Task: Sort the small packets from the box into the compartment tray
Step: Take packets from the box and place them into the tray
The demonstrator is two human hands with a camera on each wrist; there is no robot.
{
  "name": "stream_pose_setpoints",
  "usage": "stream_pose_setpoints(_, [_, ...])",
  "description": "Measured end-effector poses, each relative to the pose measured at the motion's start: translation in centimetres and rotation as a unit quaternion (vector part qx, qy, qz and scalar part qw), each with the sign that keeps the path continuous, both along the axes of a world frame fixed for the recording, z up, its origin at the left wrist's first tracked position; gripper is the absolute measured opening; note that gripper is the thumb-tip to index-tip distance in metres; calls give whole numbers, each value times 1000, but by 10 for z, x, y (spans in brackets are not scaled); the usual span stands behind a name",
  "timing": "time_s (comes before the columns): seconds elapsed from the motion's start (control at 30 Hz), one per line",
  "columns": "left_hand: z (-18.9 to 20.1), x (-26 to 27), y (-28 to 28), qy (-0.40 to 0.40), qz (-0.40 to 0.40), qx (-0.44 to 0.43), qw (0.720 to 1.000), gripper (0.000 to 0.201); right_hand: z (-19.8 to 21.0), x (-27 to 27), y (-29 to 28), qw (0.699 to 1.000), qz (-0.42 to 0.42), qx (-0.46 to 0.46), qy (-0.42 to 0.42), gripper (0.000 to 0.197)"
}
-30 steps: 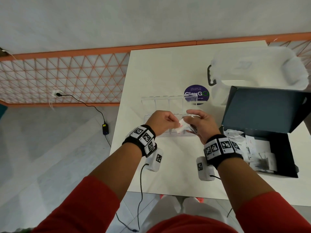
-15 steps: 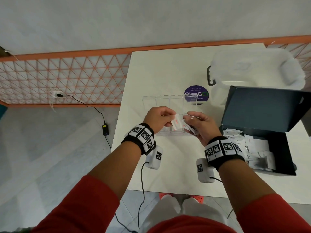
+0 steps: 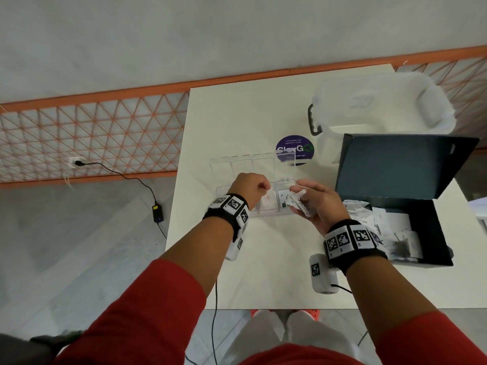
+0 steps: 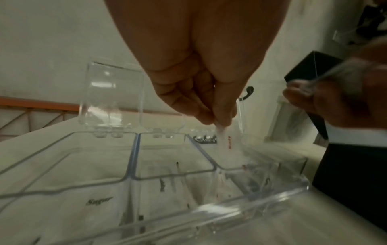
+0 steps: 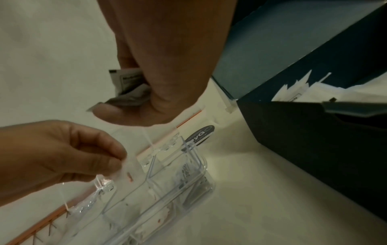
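A clear compartment tray [image 3: 266, 213] [image 4: 134, 175] [image 5: 201, 167] lies mid-table with its lids up. My left hand [image 3: 259, 187] [image 4: 217, 121] [image 5: 117, 164] pinches a white packet with red print [image 4: 227, 145] [image 5: 130, 174] by its top edge, its lower end hanging down into the third compartment from the left. My right hand [image 3: 303, 197] [image 5: 130, 106], just right of it over the tray's right end, grips a bunch of white packets [image 3: 299, 204] [image 5: 127, 86]. The dark box [image 3: 432, 233] [image 5: 314, 136] at right holds more packets [image 3: 390, 227].
A clear plastic tub [image 3: 382, 104] stands at the back right behind the box's raised lid [image 3: 395, 167]. A round purple sticker [image 3: 295, 150] is on the table behind the tray. The table's front edge is near my body; the left edge drops to the floor.
My left hand took a red-printed packet from the right hand's bunch and lowered it into a tray compartment. My right hand stayed over the tray's right end.
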State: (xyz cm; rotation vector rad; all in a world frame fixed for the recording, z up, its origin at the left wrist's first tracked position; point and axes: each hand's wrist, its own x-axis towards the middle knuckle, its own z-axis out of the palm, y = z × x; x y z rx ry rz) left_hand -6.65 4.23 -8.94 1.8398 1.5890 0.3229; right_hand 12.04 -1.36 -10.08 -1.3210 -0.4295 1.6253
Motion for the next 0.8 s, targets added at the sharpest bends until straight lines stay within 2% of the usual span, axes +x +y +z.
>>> stream_pose_setpoints(0.17, [-13, 8, 1, 140, -71, -18, 987, 25, -2, 10, 1, 997, 28, 3, 74, 50])
stream_pose_setpoints(0.23, [-14, 9, -3, 146, -71, -11, 987, 26, -3, 11, 2, 995, 39, 5, 86, 57])
stream_pose_setpoints(0.3, [-12, 8, -6, 97, -59, 12, 993, 25, -4, 11, 3, 995, 47, 6, 83, 58])
stream_pose_setpoints(0.37, [-5, 6, -8, 4, -31, 18, 999, 20, -7, 10, 4, 996, 57, 7, 73, 56])
stream_pose_setpoints(0.43, [5, 6, -11, -83, -4, 9, 997, 17, -8, 6, 6, 995, 74, 8, 61, 54])
stream_pose_setpoints(0.5, [15, 5, -12, -132, -3, -11, 991, 14, -8, 2, 7, 994, 102, 13, 39, 51])
stream_pose_setpoints(0.67, [26, 1, -10, -117, -39, -43, 991, 26, -5, -10, 13, 989, 146, 32, -6, 44])
stream_pose_setpoints(0.8, [28, -6, -5, -135, -5, -43, 990, 32, -5, -11, 18, 991, 131, 35, -2, 45])
